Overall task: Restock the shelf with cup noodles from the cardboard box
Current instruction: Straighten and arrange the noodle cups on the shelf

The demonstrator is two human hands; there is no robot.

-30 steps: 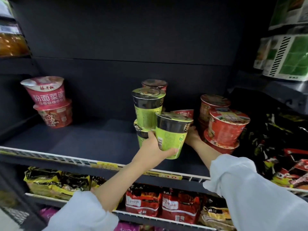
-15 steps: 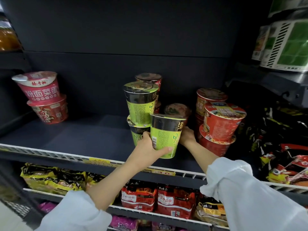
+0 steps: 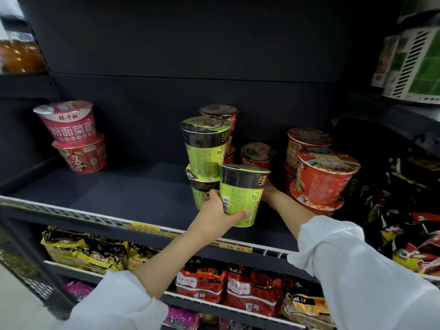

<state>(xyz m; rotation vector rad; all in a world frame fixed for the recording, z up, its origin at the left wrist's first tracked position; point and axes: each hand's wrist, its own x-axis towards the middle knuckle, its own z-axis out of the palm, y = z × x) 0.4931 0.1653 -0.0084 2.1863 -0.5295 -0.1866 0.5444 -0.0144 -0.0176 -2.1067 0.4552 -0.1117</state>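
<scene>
L hand [image 3: 215, 214] grips green cup [image 3: 240, 195], near edge of shelf [image 3: 119, 191], right of green stack [image 3: 205, 160] | R hand [image 3: 269, 189] mostly hidden behind it, grip unclear | red cup [image 3: 257, 154] now stands upright far behind; earlier tilted → placed; green one next.

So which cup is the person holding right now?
Look at the dark shelf, near its front rail. Right of the stack of two green cups, the left hand grips a green cup with a black band, the only cup being held.
</scene>
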